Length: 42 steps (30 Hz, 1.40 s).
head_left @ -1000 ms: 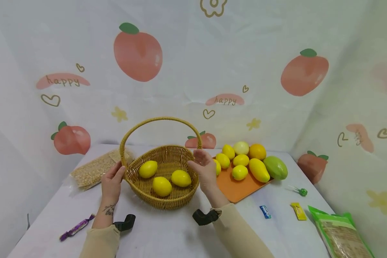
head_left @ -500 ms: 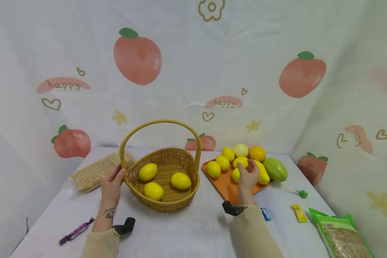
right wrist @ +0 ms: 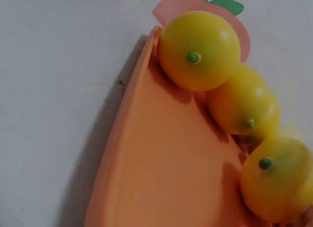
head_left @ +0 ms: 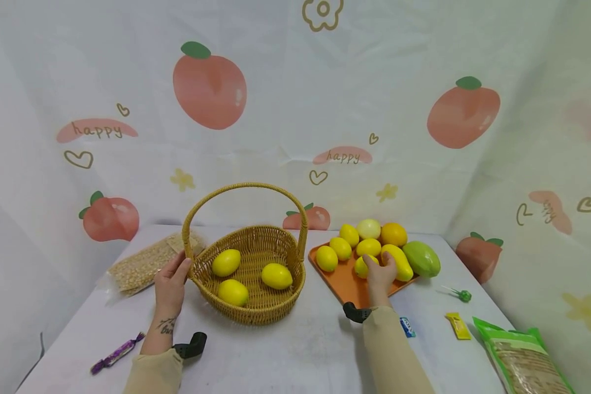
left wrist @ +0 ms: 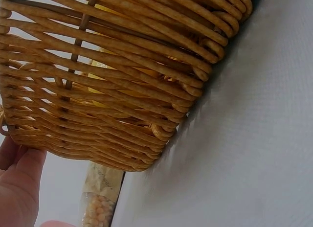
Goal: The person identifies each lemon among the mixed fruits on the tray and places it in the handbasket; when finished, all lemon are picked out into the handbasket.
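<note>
A wicker basket (head_left: 256,314) with a tall arched handle stands left of centre, holding three yellow lemons, one of them a lemon (head_left: 277,276) at the right. My left hand (head_left: 169,282) grips the basket's left side at the foot of the handle; the left wrist view shows a thumb against the woven rim. Over the orange tray (head_left: 342,287), my right hand (head_left: 381,276) has its thumb and fingers around a lemon (head_left: 361,268) lying there. This lemon (right wrist: 276,180) is at the right edge of the right wrist view, where the fingers are mostly out of sight.
Beside that lemon on the tray are a mango (head_left: 396,261), a green papaya-like fruit (head_left: 421,259), an orange (head_left: 394,234) and several lemons. Candies, a lollipop (head_left: 463,295) and a green bag (head_left: 524,355) lie to the right. A grain packet (head_left: 143,265) is behind the left hand.
My right hand has left the basket's right side, moved right to the tray and come down around a lemon. The front lemon in the basket has shifted left. My left hand stays at the basket.
</note>
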Each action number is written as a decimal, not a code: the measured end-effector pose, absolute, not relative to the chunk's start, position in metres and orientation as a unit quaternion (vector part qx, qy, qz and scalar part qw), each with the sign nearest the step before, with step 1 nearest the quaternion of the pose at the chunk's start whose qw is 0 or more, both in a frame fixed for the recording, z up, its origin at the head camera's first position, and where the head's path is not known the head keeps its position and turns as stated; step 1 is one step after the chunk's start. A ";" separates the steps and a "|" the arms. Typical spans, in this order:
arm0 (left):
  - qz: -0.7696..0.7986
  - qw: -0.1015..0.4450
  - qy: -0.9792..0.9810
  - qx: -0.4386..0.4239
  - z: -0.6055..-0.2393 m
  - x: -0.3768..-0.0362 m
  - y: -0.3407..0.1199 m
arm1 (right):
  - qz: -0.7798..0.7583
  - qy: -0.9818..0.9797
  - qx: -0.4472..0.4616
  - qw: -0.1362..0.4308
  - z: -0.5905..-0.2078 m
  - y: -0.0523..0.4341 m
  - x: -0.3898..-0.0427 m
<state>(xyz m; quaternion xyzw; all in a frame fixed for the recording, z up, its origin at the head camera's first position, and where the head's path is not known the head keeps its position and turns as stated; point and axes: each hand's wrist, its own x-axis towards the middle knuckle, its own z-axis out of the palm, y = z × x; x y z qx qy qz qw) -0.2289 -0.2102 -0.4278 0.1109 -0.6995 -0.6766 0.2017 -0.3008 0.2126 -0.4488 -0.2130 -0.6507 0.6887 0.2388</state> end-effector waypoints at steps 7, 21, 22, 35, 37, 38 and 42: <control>-0.672 0.191 -0.707 0.113 -0.428 -0.232 -0.212 | 0.666 -0.678 -0.220 0.221 -0.451 0.205 -0.305; -0.678 0.212 -0.696 0.105 -0.429 -0.233 -0.209 | 0.635 -0.719 -0.222 0.173 -0.458 0.206 -0.312; -0.679 0.213 -0.695 0.103 -0.429 -0.233 -0.209 | 0.632 -0.722 -0.223 0.171 -0.458 0.206 -0.311; -0.685 0.217 -0.688 0.104 -0.430 -0.232 -0.209 | 0.640 -0.748 -0.131 0.114 -0.426 0.206 -0.276; -0.682 0.221 -0.689 0.102 -0.431 -0.232 -0.210 | 0.650 -0.746 -0.112 0.092 -0.418 0.201 -0.266; -0.680 0.222 -0.691 0.102 -0.431 -0.231 -0.210 | 0.656 -0.743 -0.102 0.082 -0.415 0.197 -0.261; -0.680 0.224 -0.691 0.102 -0.431 -0.231 -0.210 | 0.687 -0.724 -0.043 0.051 -0.404 0.180 -0.243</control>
